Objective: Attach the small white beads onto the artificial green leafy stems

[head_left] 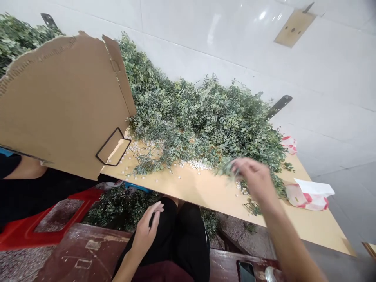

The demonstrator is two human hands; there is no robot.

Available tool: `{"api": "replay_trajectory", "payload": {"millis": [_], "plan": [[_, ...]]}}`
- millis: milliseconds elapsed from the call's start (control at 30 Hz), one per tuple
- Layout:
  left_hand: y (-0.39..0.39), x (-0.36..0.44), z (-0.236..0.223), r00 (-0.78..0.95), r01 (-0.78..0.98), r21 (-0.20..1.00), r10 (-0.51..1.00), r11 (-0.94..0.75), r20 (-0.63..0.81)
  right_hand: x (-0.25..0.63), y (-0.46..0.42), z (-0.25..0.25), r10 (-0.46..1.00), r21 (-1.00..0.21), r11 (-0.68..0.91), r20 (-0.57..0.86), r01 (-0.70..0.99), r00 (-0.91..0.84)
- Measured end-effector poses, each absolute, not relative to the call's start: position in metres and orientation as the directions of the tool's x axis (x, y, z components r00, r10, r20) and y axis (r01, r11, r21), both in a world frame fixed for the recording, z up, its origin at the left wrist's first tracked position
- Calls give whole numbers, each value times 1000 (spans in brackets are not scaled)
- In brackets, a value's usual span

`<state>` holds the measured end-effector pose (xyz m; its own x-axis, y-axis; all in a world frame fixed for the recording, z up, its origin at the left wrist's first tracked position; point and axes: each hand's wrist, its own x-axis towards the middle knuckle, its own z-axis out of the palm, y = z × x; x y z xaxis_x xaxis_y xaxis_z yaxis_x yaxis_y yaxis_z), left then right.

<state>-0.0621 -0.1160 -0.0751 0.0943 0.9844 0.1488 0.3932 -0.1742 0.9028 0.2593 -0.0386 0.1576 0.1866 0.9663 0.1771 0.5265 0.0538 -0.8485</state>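
My right hand (256, 176) is over the right part of the table, its fingers closed on a small green leafy sprig (227, 168), both smeared by motion. Just behind it rises a large heap of artificial greenery (202, 105) with small leaves and thin stems. Many small white pieces (199, 165) lie scattered along the heap's front edge. My left hand (148, 223) is above my lap, fingers stretched out with the thumb apart and nothing in it. Loose stems (147, 162) spread over the tabletop (188, 188) toward the left.
A big cardboard sheet (67, 98) stands at the left, a black wire frame (113, 147) at its lower corner. Red-and-white wrappers (308, 194) lie at the right. A phone (246, 271) rests on the bench (88, 250). Another person's arm (26, 168) shows at far left, near a red stool (20, 235).
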Motion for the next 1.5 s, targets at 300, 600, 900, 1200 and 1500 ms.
{"api": "replay_trajectory", "payload": {"millis": [300, 600, 900, 1200, 1500], "plan": [[-95, -3, -2, 475, 132, 951, 860, -280, 187, 169, -111, 26, 961, -966, -256, -253, 18, 112], [-94, 3, -3, 175, -307, 951, 984, 26, 29, 176, -108, 39, 843, -906, -51, -264, 419, -469], [-79, 14, 19, 104, -727, 680, 994, 95, -28, 194, -63, 56, 767, -948, -118, -275, 295, -579], [-87, 9, -1, 340, -340, 934, 940, 106, 17, 186, -62, 44, 909, -866, -402, -337, -297, -245], [-77, 8, 5, 88, -20, 969, 965, -246, 247, 177, -71, 31, 818, -882, -460, -378, -98, -434]]}}
